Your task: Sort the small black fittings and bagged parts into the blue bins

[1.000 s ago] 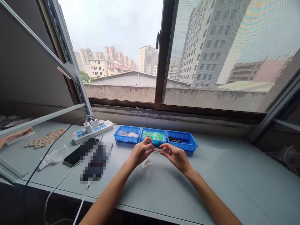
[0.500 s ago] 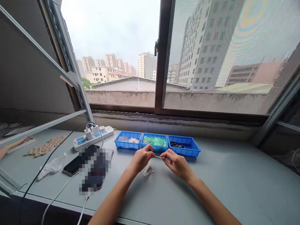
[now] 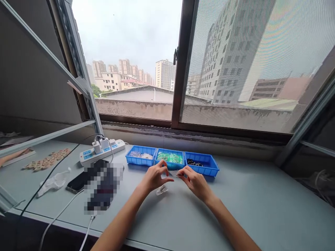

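Between finger and thumb of my right hand (image 3: pixel 195 182) is a small clear plastic bag (image 3: pixel 173 173), held above the table; what it contains is too small to make out. My left hand (image 3: pixel 155 177) is just left of the bag, its thumb and index finger spread apart with nothing visible between them. Below, on the tabletop, lies a small clear packet (image 3: pixel 161 189) with something greyish inside. Just beyond my hands, three joined blue bins stand in a row. Green packets (image 3: pixel 170 157) fill the middle one, and small black parts (image 3: pixel 193 162) lie in the right one (image 3: pixel 209 172).
Pale packets lie in the left bin (image 3: pixel 138 160). A power strip (image 3: pixel 117 145) with plugs, two phones with cables, crumpled white plastic (image 3: pixel 54 182) and wooden pieces (image 3: pixel 47 160) occupy the table's left. Another person's arm shows at the far left edge. A metal frame flanks the window.
The left finger and thumb have come apart and off the bag, which both hands were pinching before. My right hand keeps hold of it. The view has shifted slightly.
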Tool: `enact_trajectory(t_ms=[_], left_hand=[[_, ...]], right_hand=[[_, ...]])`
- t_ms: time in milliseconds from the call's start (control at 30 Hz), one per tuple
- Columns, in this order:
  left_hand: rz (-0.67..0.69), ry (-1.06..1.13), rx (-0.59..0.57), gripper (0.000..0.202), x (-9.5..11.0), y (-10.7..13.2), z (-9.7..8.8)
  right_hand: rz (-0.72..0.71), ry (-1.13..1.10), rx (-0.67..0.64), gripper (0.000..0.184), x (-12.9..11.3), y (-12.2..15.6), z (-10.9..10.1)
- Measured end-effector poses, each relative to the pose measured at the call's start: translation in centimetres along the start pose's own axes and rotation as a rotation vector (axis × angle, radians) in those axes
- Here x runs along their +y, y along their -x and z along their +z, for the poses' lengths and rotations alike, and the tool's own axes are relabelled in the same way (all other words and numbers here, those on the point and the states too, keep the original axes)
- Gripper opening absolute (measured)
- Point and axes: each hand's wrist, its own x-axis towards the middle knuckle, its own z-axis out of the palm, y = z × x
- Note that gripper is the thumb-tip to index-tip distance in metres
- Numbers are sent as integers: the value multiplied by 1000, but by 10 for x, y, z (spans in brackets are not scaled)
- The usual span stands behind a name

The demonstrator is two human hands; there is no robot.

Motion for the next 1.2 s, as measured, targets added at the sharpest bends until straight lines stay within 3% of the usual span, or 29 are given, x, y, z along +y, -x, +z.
enact_trajectory(t_ms=[167,333,433,667,900,967,1067,1133,1200], left_hand=[[-36,-16,76,35,8,-1,-2],[-62,-27,141,7,6,-2,-2],[-85,2,226,5,1,-2,-2],[56,63,382,12,9,-3,-1],[122,41,420,20,13,-3,-1],[115,67,394,21,15,-2,0],[33,178,341,27,20,-2,5],[-56,225,333,33,17,-5,7],[-159,209,378,34,5,-8,4]], right_hand=[[-29,-14,45,20,-2,0,-3],[-51,-54,123,26,-15,0,-3],[-99,-108,175,25,-22,0,0],[-249,-3,477,29,-20,-2,-10],[-281,-1,595,26,-21,-2,-16],[-203,-101,543,21,-23,-1,-12],[69,-325,414,12,-28,0,-4],[264,-501,341,21,-30,-2,0],[395,-646,294,42,-30,-3,2]])
